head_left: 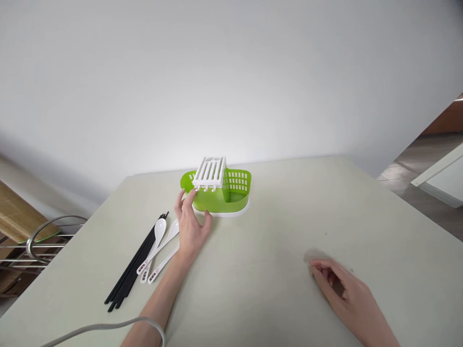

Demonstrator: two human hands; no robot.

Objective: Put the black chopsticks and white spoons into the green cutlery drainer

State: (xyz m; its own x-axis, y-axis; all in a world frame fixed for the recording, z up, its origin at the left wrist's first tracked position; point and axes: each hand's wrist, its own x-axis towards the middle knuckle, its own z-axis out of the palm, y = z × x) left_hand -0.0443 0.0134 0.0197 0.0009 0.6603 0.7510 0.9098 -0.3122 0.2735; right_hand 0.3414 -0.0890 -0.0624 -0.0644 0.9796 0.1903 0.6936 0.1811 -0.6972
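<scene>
A green slotted utensil caddy (217, 205) stands on a white base near the back of the table, with a white slatted rack (210, 171) and small hooks at its top. At its left front, my left hand (190, 226) reaches with spread fingers. The fingertips are by the left end and hooks, the thumb low at the front wall; I cannot tell how firmly they touch. My right hand (343, 291) rests at the table's right, thumb and index tips together, nothing visible in them. White spoons (159, 231) and black chopsticks (133, 265) lie left of my left forearm.
The pale table (267, 270) stands against a white wall (231, 82). A grey cable (104, 326) crosses the lower left, over my left forearm. Beyond the left edge is a metal wire rack (36, 246) with a wooden board (25, 214).
</scene>
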